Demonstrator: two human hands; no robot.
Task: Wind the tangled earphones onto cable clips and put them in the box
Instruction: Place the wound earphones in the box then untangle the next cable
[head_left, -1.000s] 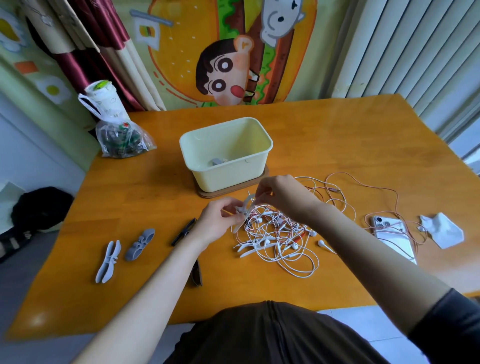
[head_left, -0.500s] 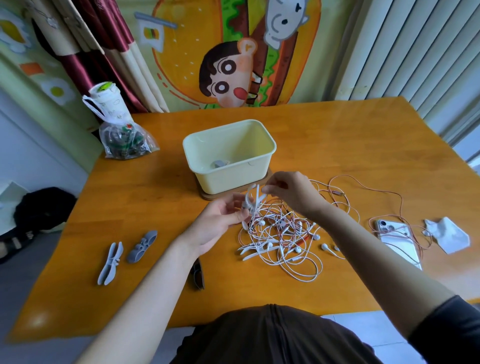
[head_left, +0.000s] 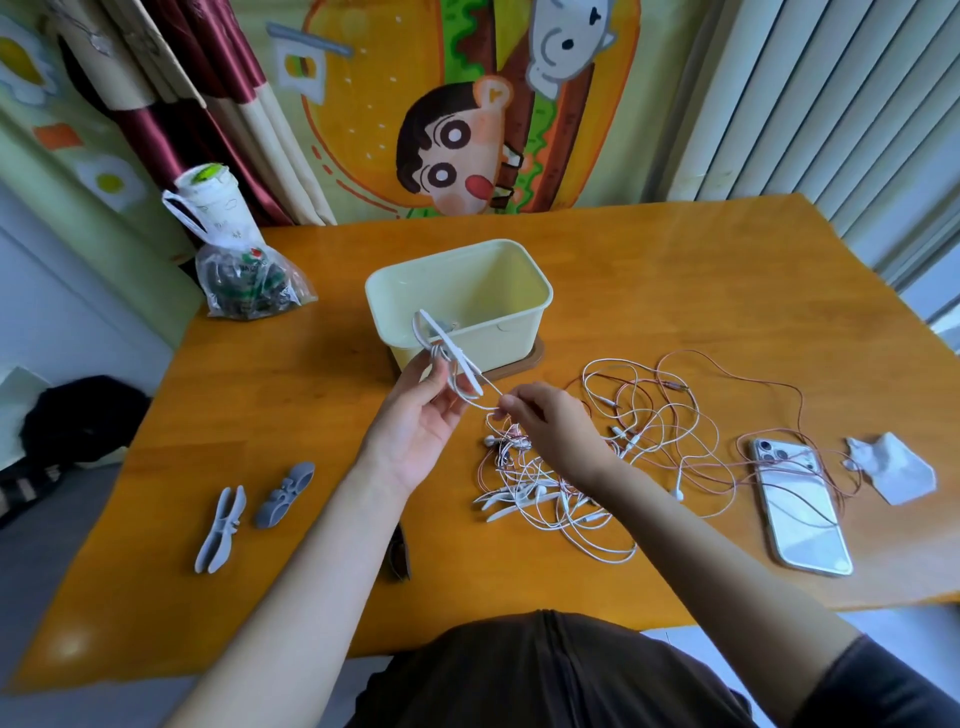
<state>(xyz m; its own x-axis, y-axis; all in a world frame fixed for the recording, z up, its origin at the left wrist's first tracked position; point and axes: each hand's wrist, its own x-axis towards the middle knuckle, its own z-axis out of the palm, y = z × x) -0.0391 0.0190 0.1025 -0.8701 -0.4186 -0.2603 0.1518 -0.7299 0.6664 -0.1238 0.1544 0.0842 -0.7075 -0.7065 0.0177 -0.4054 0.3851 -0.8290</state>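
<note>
Earphones (head_left: 566, 483) lie mostly as a tangled pile of white and pinkish cords on the table (head_left: 675, 270), in front of the cream box (head_left: 540, 296) and spreading to its right, but one cord is now being drawn out of the heap. A second ago both hands worked low over the pile, close together. Since then the left hand (head_left: 421, 421) has turned palm up and lifted a white cable clip (head_left: 452, 358) until it stands in front of the box's near wall. Its thumb and fingers curl round the clip's middle, where a loop or two of cord seems to sit. The right hand (head_left: 550, 431) has drawn back toward the pile and pinches that same white cord between thumb and forefinger, just below the clip, the other fingers curled in. This looks like the start of winding: the cord is anchored, and most of its length is yet to be freed and wrapped. Two grey clips (head_left: 221, 525) wait unused at the table's left.
</note>
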